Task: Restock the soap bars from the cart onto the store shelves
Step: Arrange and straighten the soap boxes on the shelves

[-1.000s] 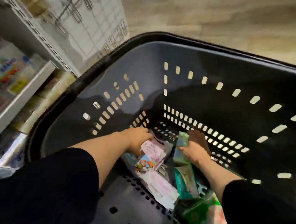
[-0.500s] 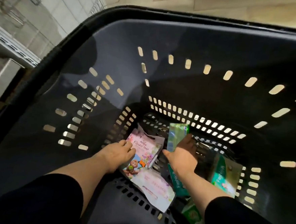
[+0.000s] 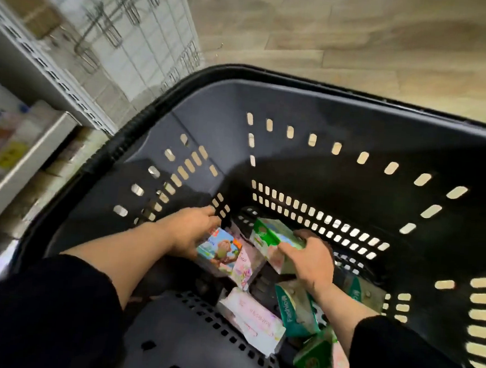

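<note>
Where wood floor (image 3: 361, 34) meets shelves (image 3: 21, 174), left hand (image 3: 192, 235) gripping monkey box (image 3: 220, 251), right hand (image 3: 311, 263) clutching green box (image 3: 272, 234).

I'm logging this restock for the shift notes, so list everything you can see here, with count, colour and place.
cart basket: one, dark grey with slotted walls, fills the centre
monkey-print soap box: one, blue and pink, basket floor, in the left hand
green soap boxes: a small stack, green and white, basket floor, in the right hand
pink floral soap boxes: at least two, pink and white, basket floor near side
green Fashion pack: one, teal, under the right forearm
shelves: white, far left, blurred stock on them
wire hooks panel: white grid, top left
floor: light wood pattern, top
left hand: grips the monkey-print box
right hand: grips the green boxes
</note>
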The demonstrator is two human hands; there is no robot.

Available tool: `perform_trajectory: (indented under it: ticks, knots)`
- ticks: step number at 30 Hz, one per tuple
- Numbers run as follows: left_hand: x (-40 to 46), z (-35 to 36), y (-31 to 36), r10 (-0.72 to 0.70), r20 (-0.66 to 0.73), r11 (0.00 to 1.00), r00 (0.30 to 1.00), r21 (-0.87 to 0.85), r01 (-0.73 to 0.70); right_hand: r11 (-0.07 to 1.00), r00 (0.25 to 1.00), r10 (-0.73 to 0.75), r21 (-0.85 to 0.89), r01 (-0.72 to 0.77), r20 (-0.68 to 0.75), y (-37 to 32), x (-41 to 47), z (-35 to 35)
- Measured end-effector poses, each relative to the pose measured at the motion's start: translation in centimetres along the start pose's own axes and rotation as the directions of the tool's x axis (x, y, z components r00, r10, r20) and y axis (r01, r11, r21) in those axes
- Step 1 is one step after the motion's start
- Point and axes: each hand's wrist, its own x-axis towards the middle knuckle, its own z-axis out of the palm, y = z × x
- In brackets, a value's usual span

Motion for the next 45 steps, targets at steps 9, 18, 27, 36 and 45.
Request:
perform_trajectory:
  ticks: [9, 18, 27, 36, 45]
  knots:
    - [-9.3, -9.9, 0.4, -0.101, -0.545, 0.991, 0.833, 0.021, 0.134, 0.863, 0.959, -0.244, 0.419, 0.283, -0.145, -9.2, -1.3, -4.8]
    - [-22.2, -12.8, 1.6, -0.153, -0.848, 0.981, 0.507, -0.068, 0.183, 0.534, 0.933, -0.36, 0.815, 0.224, -0.021, -17.7, -6.9, -10.3]
    - [-35.9, -11.9, 1.3, -0.277, -0.953, 0.889, 0.123, -0.205, 0.41, 0.454, 0.813, -0.561, 0.879, 0.146, 0.154, -28.7, -14.2, -10.9]
    - [-47.9, -3.5, 0.6, -0.397, -0.907, 0.691, -0.143, -0.397, 0.604, 0.492, 0.646, -0.729, 0.83, 0.262, 0.228, -40.0, -22.1, -4.8]
    - [-57.0, 3.6, 0.6, -0.415, -0.807, 0.473, -0.421, -0.586, 0.658, 0.509, 0.528, -0.788, 0.818, 0.268, 0.317, -49.1, -29.8, 2.3]
